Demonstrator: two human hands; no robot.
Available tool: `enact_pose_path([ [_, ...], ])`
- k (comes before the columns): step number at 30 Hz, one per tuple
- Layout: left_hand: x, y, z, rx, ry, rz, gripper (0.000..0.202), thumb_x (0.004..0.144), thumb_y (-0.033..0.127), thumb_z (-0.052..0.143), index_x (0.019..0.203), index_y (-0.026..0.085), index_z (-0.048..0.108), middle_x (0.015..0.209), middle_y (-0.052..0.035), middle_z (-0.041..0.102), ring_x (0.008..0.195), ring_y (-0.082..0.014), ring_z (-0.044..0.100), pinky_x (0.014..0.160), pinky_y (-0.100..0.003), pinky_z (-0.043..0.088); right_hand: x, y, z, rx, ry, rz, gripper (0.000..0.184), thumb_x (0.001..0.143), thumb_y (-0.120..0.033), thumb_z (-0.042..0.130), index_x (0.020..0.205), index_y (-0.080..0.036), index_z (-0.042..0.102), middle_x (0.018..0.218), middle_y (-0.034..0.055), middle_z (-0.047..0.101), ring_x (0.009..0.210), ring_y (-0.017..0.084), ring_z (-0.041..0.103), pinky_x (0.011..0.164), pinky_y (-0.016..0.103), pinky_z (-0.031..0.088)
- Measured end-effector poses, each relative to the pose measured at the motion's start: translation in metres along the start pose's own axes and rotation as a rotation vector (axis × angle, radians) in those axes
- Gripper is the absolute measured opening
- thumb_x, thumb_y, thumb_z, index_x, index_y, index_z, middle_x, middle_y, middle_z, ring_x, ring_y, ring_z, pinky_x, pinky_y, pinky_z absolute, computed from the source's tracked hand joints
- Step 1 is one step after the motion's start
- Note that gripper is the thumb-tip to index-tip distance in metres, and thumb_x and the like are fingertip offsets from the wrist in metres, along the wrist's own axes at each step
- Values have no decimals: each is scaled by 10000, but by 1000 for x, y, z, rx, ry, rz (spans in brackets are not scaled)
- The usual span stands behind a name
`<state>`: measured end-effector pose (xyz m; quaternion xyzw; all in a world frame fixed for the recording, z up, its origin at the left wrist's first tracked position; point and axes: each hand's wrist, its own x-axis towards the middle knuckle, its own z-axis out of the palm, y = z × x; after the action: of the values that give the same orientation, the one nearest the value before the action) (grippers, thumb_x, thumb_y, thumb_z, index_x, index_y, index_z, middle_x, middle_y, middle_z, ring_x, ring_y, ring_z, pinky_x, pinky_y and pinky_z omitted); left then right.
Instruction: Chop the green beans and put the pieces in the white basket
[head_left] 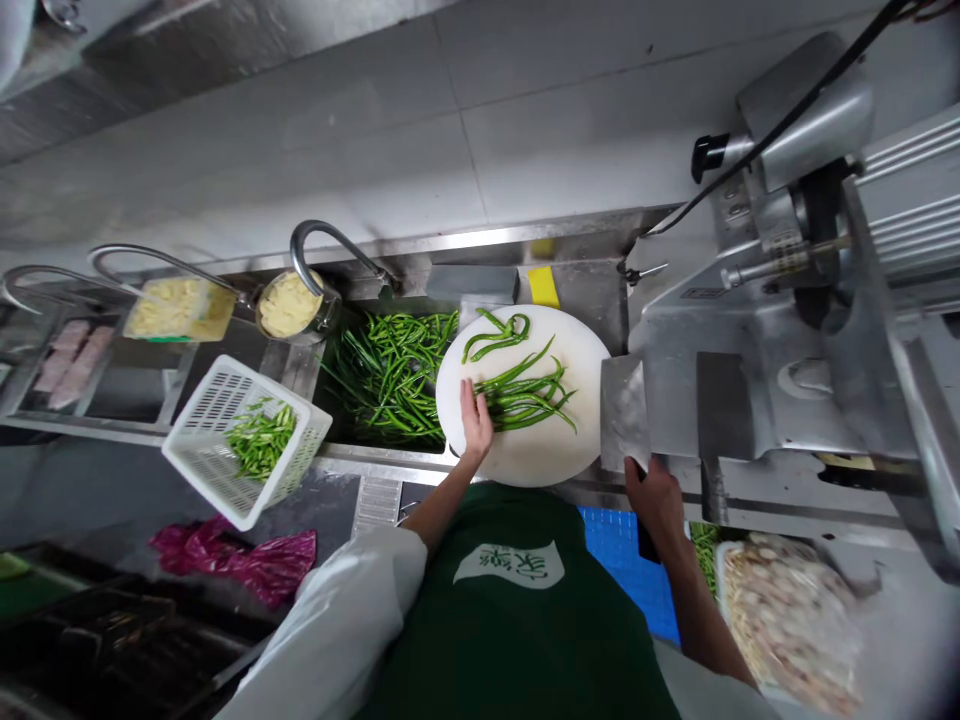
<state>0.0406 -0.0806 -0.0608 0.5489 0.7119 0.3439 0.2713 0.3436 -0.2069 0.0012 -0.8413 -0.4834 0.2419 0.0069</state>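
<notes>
A round white cutting board (540, 450) lies over the sink edge with a bunch of long green peppers (525, 395) on it. My left hand (475, 425) rests flat on the board, fingers stretched onto the stem ends of the bunch. A few more curled peppers (499, 335) lie at the board's far side. My right hand (658, 505) is wrapped round the dark handle of a broad cleaver (622, 415), whose blade hangs just off the board's right edge.
The sink (386, 375) left of the board is full of green peppers. A white basket (244, 440) with cut pepper pieces sits tilted to the left. A steel slicing machine (795, 300) stands to the right. A faucet (330, 250), two tubs and a blue crate (622, 560) are nearby.
</notes>
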Motion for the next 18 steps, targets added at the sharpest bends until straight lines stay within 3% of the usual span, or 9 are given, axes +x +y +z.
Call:
enact_pose_path([
  [3,-2,-1,-3,-55,-27,-14,646,1084,522,201,1609,165,317,1695,-92,281,1576,-186,243,1311,-359,214,2,9,-4,10,0,-1,433,963,-433,439,1004,-96,706,847,185,719,754,264,619,672,326,366],
  [7,-7,-8,-19,-69,147,-108,653,1087,513,163,1621,155,276,1679,-112,312,1559,-194,292,1304,-368,235,-3,16,-12,79,69,8,520,962,-524,397,987,-108,707,829,192,707,764,283,616,660,334,369],
  [9,-10,-10,-24,-21,193,-68,643,1086,509,185,1628,170,255,1687,-109,292,1568,-203,265,1308,-381,219,-7,8,-13,138,107,4,560,952,-572,389,984,-112,706,829,196,706,786,296,624,671,339,386],
  [11,-14,-8,-23,43,138,33,641,1078,508,269,1629,181,254,1694,-113,266,1583,-232,216,1309,-421,202,-9,-6,-12,201,124,-45,570,940,-596,388,969,-120,701,858,206,712,835,307,638,705,344,412],
  [13,-17,-5,-18,103,52,126,618,1054,494,384,1585,179,357,1672,-143,296,1571,-284,226,1289,-491,218,-9,-23,-10,230,115,-96,559,930,-601,387,939,-133,692,875,213,716,880,319,649,738,350,431],
  [16,-20,-3,-15,173,-57,212,393,1024,407,482,1325,211,643,1491,-152,515,1451,-319,383,1213,-558,307,-7,-42,-5,238,80,-129,539,919,-602,382,911,-150,677,880,215,720,915,333,658,758,356,448],
  [18,-20,-4,-19,218,-109,253,283,1017,340,498,1144,235,728,1339,-126,617,1340,-310,462,1153,-552,369,-7,-45,-2,241,64,-138,536,910,-607,385,906,-155,672,889,216,724,919,339,664,762,361,456],
])
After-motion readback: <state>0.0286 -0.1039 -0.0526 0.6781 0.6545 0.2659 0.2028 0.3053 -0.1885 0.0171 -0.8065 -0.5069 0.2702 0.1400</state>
